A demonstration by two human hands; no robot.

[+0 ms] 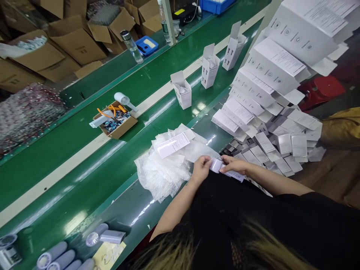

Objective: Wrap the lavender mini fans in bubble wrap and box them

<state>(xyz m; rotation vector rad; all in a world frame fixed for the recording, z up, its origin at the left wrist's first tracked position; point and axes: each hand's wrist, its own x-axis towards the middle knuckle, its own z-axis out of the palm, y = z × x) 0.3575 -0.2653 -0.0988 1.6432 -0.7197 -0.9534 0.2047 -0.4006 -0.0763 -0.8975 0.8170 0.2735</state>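
My left hand (pixel 201 168) pinches the left end of a smooth pale lavender piece (pixel 216 165), close to my body at the bench edge. My right hand (pixel 233 165) grips the same piece from the other side; its exact kind is not clear. A lavender printed strip (pixel 236 175) shows under my right fingers, and I cannot tell whether it is joined to the piece. Just left of my hands lies a heap of clear plastic bags (pixel 165 174). On the heap rests a white printed leaflet (pixel 174 145).
Many open white boxes (pixel 239 112) are stacked at right. Three upright cartons (pixel 183 95) stand along the green conveyor (pixel 70 150). A small cardboard box (pixel 123 127) holds orange-handled pliers. Lavender cylinders (pixel 56 257) lie at lower left, beside a yellow note (pixel 109 255).
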